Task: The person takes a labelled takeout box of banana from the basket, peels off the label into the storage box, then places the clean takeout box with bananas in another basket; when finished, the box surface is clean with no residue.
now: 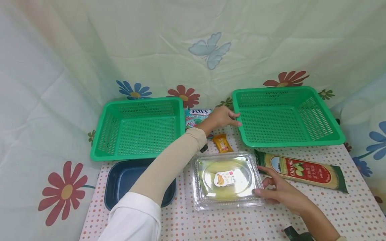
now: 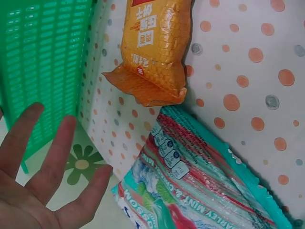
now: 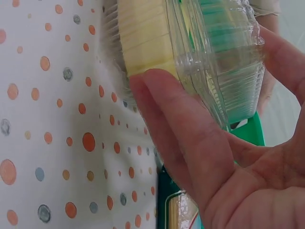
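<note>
My right hand (image 1: 278, 190) grips the right side of a clear plastic cake box (image 1: 227, 180), thumb at the lid and fingers at the lower side. Yellow cake shows inside, and the lid bears a banana label. In the right wrist view the fingertips press against the box's side. My left hand (image 1: 221, 117) is beside the left rim of the right green basket (image 1: 286, 113), its fingers spread in the left wrist view; I cannot tell whether they touch the rim. Under that arm lies a teal FOX'S candy bag (image 1: 196, 115), partly hidden. An orange-yellow snack packet (image 1: 222, 143) lies near it.
Another green basket (image 1: 144, 134) stands at the left, with a dark blue tray (image 1: 113, 184) in front, partly covered by the left sleeve. A pack of Olivoilà spaghetti (image 1: 304, 170) lies right of the box. A flowered curtain (image 1: 144, 50) hangs behind the dotted tabletop (image 1: 211, 224).
</note>
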A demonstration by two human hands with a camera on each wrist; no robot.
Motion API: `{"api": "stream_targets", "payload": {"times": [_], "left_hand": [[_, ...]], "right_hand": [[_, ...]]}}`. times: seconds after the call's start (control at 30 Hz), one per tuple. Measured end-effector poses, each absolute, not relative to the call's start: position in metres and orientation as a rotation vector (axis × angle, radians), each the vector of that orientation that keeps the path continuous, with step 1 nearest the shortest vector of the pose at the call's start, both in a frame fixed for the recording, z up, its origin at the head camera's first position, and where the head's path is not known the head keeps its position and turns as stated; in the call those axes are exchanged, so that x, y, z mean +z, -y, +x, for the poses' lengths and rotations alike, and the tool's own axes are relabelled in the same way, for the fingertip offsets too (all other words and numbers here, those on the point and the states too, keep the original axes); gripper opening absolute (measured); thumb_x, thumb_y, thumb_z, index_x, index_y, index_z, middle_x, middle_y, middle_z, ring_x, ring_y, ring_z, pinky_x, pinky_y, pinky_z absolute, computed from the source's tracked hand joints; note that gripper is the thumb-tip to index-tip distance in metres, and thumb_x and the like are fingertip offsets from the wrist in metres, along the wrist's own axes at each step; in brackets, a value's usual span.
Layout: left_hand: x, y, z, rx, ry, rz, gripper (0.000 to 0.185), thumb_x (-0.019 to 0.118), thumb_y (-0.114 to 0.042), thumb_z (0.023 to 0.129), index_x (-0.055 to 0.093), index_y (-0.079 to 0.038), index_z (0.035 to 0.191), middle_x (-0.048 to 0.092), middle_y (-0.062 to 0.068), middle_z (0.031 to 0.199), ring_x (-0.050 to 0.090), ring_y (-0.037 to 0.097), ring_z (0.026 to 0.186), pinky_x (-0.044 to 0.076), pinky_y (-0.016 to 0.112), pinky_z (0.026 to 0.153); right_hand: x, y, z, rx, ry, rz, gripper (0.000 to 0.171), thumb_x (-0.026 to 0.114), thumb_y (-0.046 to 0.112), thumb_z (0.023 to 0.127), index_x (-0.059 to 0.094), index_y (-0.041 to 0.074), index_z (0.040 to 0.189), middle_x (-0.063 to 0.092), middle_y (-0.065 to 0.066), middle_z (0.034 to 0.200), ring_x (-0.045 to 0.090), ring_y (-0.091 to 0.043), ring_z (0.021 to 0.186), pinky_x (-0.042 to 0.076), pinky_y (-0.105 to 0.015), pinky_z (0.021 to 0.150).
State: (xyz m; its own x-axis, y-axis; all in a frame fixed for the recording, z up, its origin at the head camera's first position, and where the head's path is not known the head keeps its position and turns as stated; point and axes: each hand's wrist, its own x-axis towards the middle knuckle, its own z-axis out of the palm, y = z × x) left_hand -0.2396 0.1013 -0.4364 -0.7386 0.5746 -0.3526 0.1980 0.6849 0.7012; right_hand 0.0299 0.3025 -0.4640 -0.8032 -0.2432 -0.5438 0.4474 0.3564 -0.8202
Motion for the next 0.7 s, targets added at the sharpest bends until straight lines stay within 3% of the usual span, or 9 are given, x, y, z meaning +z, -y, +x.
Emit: {"api": "stream_targets", "payload": {"times": [0.2, 0.33, 0.47, 0.57, 0.63, 0.7], "left_hand": [[-0.434, -0.104, -0.24, 0.813, -2.337, 0.594, 0.051, 0.075, -0.044, 0.091, 0.061, -0.033, 0.139, 0.054, -0.008, 0.152, 0.032, 0.009, 0.043, 0.029, 0.024, 0.049], [-0.432, -0.104, -0.24, 0.8, -2.325, 0.58, 0.052, 0.074, -0.043, 0.093, 0.059, -0.034, 0.142, 0.051, -0.009, 0.154, 0.034, 0.01, 0.045, 0.031, 0.024, 0.049], [-0.428, -0.1, -0.24, 0.737, -2.312, 0.65, 0.055, 0.068, -0.044, 0.096, 0.052, -0.033, 0.148, 0.047, -0.009, 0.157, 0.041, 0.01, 0.054, 0.034, 0.024, 0.053], [-0.418, -0.093, -0.238, 0.582, -2.302, 0.805, 0.058, 0.058, -0.047, 0.102, 0.04, -0.033, 0.156, 0.041, -0.007, 0.162, 0.063, 0.009, 0.094, 0.048, 0.023, 0.074], [-0.411, -0.087, -0.236, 0.506, -2.284, 0.916, 0.061, 0.052, -0.048, 0.105, 0.032, -0.031, 0.16, 0.037, -0.004, 0.165, 0.057, 0.015, 0.129, 0.048, 0.027, 0.1], [-0.401, -0.08, -0.231, 0.472, -2.271, 0.987, 0.062, 0.048, -0.048, 0.107, 0.026, -0.03, 0.162, 0.032, -0.002, 0.167, 0.036, 0.019, 0.152, 0.037, 0.034, 0.119]], "right_hand": [[-0.466, -0.3, 0.026, -1.495, -1.998, 0.189, 0.093, 0.071, 0.022, 0.096, 0.007, 0.01, 0.163, 0.048, -0.014, 0.106, 0.056, -0.016, 0.076, 0.055, -0.034, 0.063], [-0.467, -0.3, 0.025, -1.478, -1.989, 0.191, 0.093, 0.071, 0.022, 0.096, 0.008, 0.003, 0.161, 0.048, -0.015, 0.108, 0.053, -0.014, 0.074, 0.052, -0.031, 0.061], [-0.468, -0.3, 0.025, -1.464, -1.974, 0.223, 0.094, 0.072, 0.022, 0.095, 0.009, -0.001, 0.16, 0.046, -0.018, 0.113, 0.059, -0.019, 0.084, 0.059, -0.039, 0.072], [-0.467, -0.301, 0.024, -1.447, -1.972, 0.222, 0.093, 0.073, 0.023, 0.095, 0.011, -0.002, 0.16, 0.046, -0.019, 0.116, 0.062, -0.023, 0.09, 0.061, -0.044, 0.077], [-0.467, -0.302, 0.023, -1.437, -1.972, 0.212, 0.093, 0.073, 0.023, 0.095, 0.011, -0.002, 0.16, 0.046, -0.02, 0.116, 0.062, -0.023, 0.091, 0.061, -0.044, 0.077], [-0.467, -0.302, 0.022, -1.436, -1.964, 0.203, 0.093, 0.072, 0.023, 0.096, 0.01, -0.002, 0.16, 0.046, -0.02, 0.116, 0.062, -0.023, 0.091, 0.061, -0.044, 0.076]]}}
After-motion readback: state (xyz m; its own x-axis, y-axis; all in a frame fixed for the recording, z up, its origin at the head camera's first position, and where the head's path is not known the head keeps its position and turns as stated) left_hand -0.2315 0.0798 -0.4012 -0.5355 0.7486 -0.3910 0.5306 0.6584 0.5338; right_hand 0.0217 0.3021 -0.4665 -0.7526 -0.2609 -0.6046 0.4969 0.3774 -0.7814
